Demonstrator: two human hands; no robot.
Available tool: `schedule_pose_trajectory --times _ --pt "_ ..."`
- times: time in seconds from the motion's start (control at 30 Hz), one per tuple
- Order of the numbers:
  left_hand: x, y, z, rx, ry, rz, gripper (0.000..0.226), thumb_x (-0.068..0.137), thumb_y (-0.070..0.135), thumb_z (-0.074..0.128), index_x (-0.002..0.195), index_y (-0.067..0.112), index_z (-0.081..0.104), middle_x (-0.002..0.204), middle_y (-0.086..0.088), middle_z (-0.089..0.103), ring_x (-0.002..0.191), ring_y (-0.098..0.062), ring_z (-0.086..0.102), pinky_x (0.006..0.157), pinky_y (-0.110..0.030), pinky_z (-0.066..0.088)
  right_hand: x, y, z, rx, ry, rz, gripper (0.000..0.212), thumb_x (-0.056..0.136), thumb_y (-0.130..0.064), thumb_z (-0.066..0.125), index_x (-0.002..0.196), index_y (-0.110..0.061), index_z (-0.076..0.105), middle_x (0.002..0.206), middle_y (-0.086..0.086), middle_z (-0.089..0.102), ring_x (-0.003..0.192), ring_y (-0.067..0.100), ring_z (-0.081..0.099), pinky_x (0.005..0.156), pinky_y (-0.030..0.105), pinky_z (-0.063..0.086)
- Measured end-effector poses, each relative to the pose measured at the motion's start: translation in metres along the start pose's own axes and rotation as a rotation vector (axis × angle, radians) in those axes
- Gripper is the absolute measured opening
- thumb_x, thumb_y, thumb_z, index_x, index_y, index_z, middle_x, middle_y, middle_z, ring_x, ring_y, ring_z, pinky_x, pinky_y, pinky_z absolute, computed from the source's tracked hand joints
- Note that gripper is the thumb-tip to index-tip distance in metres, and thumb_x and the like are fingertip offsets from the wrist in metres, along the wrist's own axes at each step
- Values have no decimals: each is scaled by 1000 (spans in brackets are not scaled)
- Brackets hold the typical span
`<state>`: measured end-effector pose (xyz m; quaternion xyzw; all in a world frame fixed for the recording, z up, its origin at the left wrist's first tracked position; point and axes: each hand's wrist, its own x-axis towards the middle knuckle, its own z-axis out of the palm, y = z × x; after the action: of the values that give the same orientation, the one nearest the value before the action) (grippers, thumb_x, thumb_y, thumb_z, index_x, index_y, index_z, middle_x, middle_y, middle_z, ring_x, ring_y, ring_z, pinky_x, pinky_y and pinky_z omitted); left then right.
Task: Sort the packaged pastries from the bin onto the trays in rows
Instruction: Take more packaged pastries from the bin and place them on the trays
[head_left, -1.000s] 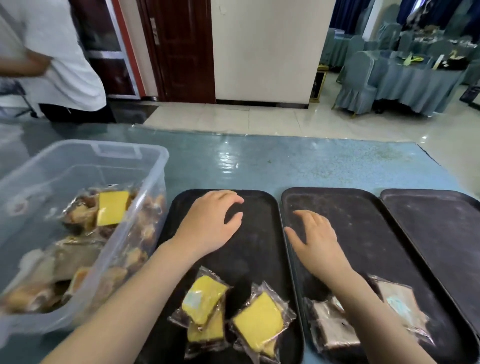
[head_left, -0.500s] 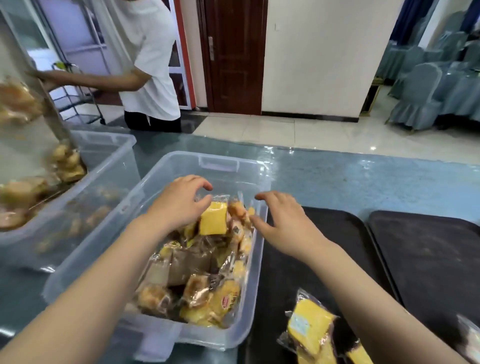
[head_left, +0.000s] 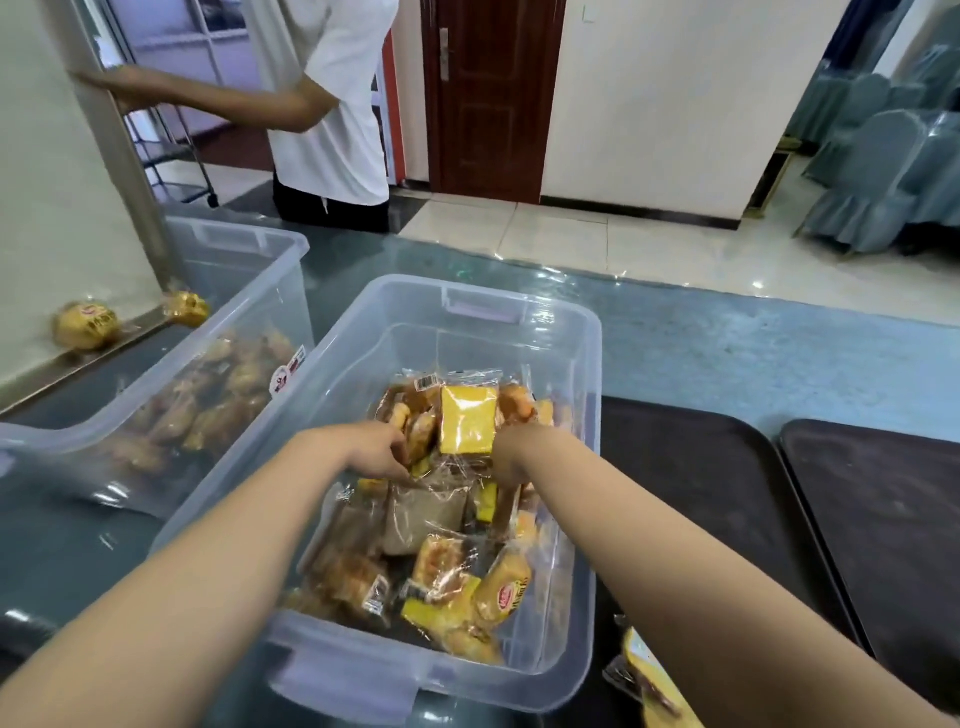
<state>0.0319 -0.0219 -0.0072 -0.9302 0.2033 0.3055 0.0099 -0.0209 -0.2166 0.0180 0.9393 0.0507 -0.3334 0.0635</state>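
Both hands reach into the clear bin (head_left: 519, 312) at the table's near edge, the left hand (head_left: 375, 451) and right hand (head_left: 511, 457) curled into the packaged pastries (head_left: 441, 525), apparently grasping packets for the dark tray (head_left: 691, 467) alongside, though exact holds are hidden.

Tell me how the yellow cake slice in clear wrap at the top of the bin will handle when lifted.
The yellow wrapped slice probably feels light, as a small sponge block. Its glossy, crinkled film may slip, so pinching a loose edge seems safer. It likely squashes under firm pressure. It lies on other packets in the clear bin, so neighbours may shift as it comes out.
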Motion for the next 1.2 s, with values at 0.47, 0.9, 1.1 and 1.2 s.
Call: schedule_pose_trajectory --times 0.47,0.9,1.1,1.2 --pt "10 28 17 -17 127 331 24 81 30 71 98 25 54 106 3 54 94 -17 52 84 -38 49 5 -8 12 207 -88 -317 25 86 -41 66 101 -21 65 106 3 66 97 25 64 82 39 56" --pt "-3 62 56 262 -208 313 68 82 34 73 140 20 41 130 -4 57 113 -27 56 90 -36 46 4 -21 26 -107 -479 -260 56 91 -38 65 139 -15 48 145 9 46 132 29 43 99 39 38" --pt "-5 55 49 201 -255 303 75 80 30 76 140 21 32 132 -2 53 110 -23 54 90 -36 47 3 -19 24 128 -377 -198 55 88 -33 69 131 -4 53 116 14 57 109 31 61 94 42 53" --pt "-11 42 35 78 -268 292 90 78 27 79 145 26 20 137 -1 49 112 -20 51 91 -34 47 3 -19 25 162 -321 -186 57 86 -38 71 130 -6 54 109 13 60 97 29 64 87 42 57"
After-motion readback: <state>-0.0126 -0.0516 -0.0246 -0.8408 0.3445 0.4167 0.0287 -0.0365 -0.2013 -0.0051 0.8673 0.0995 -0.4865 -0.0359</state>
